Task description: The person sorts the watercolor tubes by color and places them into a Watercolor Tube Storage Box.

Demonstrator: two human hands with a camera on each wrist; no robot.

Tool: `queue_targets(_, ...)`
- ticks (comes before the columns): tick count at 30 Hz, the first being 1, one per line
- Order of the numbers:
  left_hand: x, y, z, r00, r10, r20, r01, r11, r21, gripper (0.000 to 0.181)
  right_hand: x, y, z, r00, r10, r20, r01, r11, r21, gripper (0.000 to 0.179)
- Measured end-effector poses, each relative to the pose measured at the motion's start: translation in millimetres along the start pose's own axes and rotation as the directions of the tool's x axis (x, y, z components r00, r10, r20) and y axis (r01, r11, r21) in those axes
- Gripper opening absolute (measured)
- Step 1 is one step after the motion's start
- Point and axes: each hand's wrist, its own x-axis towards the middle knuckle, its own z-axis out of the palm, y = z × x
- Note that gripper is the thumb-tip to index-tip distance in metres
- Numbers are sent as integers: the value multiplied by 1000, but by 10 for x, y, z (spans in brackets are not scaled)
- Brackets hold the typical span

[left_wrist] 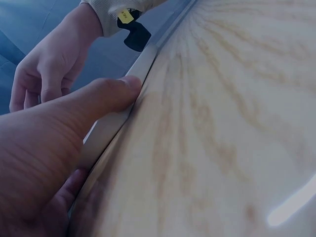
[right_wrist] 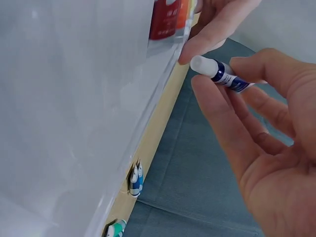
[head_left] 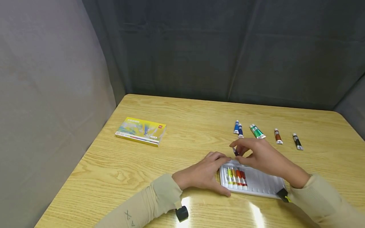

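Note:
A white plastic tray lies on the table, with yellow, orange and red paint tubes side by side in its left part. My left hand spans the tray's left end, thumb along the near side and fingers at the far corner. In the left wrist view that thumb lies against the tray's edge. Above the far edge, my right hand pinches a dark blue or purple paint tube between thumb and fingers. Its white cap points toward the left hand in the right wrist view.
Beyond the tray lie two blue tubes, green tubes, a brown tube and a black tube. A yellow paint box lies at the back left. A dark curtain hangs behind the table.

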Motion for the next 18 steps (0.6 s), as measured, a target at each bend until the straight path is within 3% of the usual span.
queue_targets(9, -7, 2, -3, 1000, -8, 8, 8, 999, -36, 108, -165, -40, -27, 996, 83, -19, -83, 997, 9, 32)
queue_targets(18, -13, 6, 0, 1000, -13, 6, 13, 999, -37, 109, -302, -51, -13, 980, 195, 30, -197, 978, 63, 33)
